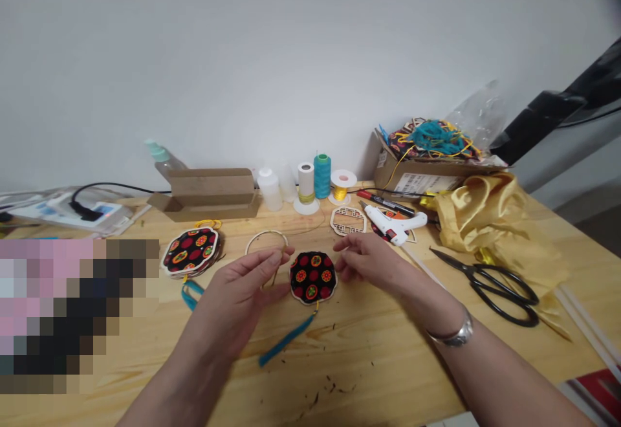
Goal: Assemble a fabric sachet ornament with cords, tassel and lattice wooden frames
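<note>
A black fabric panel with red and orange flower patterns and a pale scalloped edge (pixel 313 277) lies between my hands. From its lower end hangs a blue-green tassel (pixel 287 340) on a yellow cord. My left hand (pixel 250 278) is pinched at the panel's upper left, thumb against fingers; what it pinches, if anything, is too small to make out. Just behind those fingertips is a thin pale ring (pixel 249 240), partly covered by the hand. My right hand (pixel 363 260) hovers by the panel's right edge, fingers loosely bent and apart, holding nothing visible.
Similar panels (pixel 190 251) are stacked at left. Behind stand an open cardboard box (pixel 213 187), a white bottle (pixel 270 189) and a blue-green thread spool (pixel 322 176). To the right lie a white glue gun (pixel 395 225), black scissors (pixel 504 284) and gold cloth (pixel 485 213).
</note>
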Available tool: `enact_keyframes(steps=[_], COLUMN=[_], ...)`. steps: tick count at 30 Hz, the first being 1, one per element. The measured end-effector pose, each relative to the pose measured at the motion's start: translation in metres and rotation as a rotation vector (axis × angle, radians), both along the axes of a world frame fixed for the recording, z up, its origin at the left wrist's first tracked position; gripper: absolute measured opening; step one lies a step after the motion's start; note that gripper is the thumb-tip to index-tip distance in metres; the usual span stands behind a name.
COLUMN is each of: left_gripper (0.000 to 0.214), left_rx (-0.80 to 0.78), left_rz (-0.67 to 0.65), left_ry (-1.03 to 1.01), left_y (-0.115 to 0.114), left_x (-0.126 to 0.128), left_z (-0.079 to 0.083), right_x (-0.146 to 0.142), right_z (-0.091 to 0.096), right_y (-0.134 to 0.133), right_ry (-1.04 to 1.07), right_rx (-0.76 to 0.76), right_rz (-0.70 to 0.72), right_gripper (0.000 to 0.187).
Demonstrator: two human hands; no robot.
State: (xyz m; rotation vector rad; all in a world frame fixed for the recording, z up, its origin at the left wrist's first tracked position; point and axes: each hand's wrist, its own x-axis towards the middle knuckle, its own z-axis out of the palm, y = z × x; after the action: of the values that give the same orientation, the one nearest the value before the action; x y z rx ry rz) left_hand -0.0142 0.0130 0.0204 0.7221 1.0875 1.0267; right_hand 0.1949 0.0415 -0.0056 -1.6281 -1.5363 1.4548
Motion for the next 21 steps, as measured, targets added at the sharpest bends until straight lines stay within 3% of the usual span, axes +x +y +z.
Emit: enact_keyframes(steps=[7, 16, 21], left_gripper=[0.016, 0.019, 0.020], left_rx=[0.085, 0.065, 0.097], left_rz=[0.090, 0.131, 0.110], left_ry=[-0.015, 0.059, 0.099], left_y=[0.003, 0.005, 0.004], left_x=[0.005, 0.005, 0.005], left_z=[-0.006, -0.008, -0.008], right_x=[-0.002, 0.002, 0.001], right_z=[0.004, -0.009, -0.003], right_y=[-0.002, 0.001, -0.002], right_ry=[0.020, -0.196, -0.297], right_rx=[0.022, 0.318, 0.530], right_rz=[-0.030, -0.022, 0.043], right_gripper=[0.022, 0.022, 0.014])
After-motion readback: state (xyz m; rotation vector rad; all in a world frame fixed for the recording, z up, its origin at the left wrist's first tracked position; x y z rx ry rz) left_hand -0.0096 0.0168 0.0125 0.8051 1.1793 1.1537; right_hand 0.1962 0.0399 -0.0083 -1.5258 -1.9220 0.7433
